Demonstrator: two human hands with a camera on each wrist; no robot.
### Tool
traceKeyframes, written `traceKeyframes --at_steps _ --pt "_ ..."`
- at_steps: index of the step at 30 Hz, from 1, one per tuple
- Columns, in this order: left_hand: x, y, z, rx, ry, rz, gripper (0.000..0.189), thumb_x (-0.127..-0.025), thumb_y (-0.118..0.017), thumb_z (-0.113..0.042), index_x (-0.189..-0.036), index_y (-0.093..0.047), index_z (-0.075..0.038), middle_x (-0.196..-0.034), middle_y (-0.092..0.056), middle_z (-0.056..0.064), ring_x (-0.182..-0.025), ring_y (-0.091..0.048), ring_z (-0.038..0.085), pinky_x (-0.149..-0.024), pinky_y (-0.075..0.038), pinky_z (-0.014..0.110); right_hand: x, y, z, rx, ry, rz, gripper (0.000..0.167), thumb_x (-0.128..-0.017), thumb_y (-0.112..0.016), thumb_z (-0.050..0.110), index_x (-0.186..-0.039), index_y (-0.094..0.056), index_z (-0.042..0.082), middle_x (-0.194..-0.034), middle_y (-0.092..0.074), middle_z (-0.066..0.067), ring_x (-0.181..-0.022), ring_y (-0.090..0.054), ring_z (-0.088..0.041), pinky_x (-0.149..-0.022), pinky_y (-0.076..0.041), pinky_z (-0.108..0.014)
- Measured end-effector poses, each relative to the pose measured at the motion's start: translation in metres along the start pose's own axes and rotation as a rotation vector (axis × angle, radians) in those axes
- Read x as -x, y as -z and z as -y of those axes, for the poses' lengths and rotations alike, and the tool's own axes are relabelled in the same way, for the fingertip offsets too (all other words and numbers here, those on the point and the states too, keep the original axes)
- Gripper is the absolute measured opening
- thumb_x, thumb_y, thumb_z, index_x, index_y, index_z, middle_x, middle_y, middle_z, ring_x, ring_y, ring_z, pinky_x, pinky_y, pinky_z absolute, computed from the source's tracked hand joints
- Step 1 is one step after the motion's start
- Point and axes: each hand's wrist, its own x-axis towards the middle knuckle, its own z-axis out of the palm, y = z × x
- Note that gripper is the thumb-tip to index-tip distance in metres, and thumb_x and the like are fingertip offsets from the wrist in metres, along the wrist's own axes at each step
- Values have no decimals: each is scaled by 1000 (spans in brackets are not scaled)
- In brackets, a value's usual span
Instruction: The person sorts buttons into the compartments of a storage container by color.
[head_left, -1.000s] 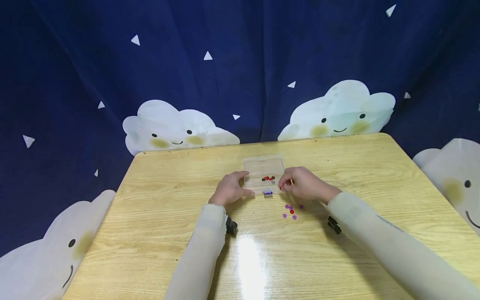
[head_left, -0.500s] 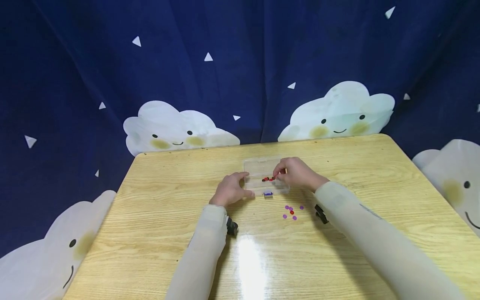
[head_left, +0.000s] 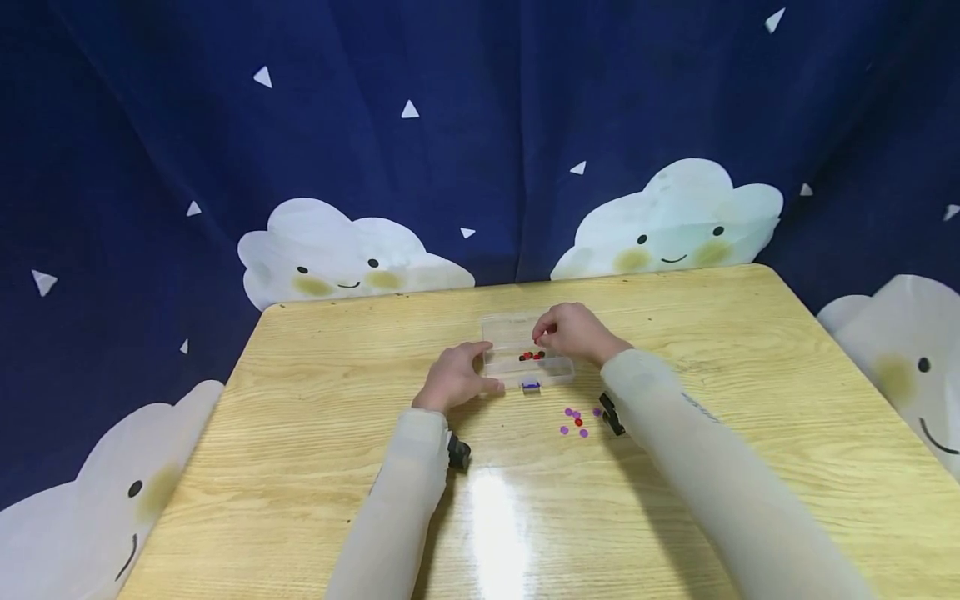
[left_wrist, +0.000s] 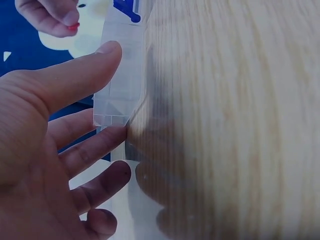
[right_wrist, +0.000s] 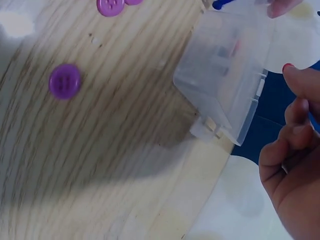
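Observation:
A clear plastic box point(head_left: 557, 372) with a blue-marked latch point(head_left: 531, 386) stands on the table, its lid raised at the back. My left hand point(head_left: 453, 377) holds the box's left end, thumb along the front wall and fingers at the end, as the left wrist view shows. Over the box, my right hand point(head_left: 576, 332) pinches a small red button point(right_wrist: 287, 66) between thumb and forefinger. Several red and dark buttons point(head_left: 532, 356) lie together inside the box. Purple buttons point(right_wrist: 64, 81) and one red button point(head_left: 578, 422) are scattered on the table in front of it.
The pale wooden table point(head_left: 315, 467) ends at a back edge beyond the box. Behind it hangs a dark blue curtain point(head_left: 495, 125) printed with white clouds. Dark wrist cameras point(head_left: 459, 452) sit below both forearms.
My right hand has carried the red button from the box's front right corner up and leftward over the box. The left hand has stayed at the box's left end.

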Motion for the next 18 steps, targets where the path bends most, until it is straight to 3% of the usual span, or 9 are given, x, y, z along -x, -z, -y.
traceKeyframes --at_steps 18 --pt "0 -2 -1 3 8 -11 79 -77 -84 -36 -147 -49 -24 -144 -57 5 -139 -48 30 -113 -42 47 -6 -14 3 11 -34 34 12 -87 -66 9 -87 -78 10 -97 -77 -5 -88 -64 -20 -87 -52 -40"
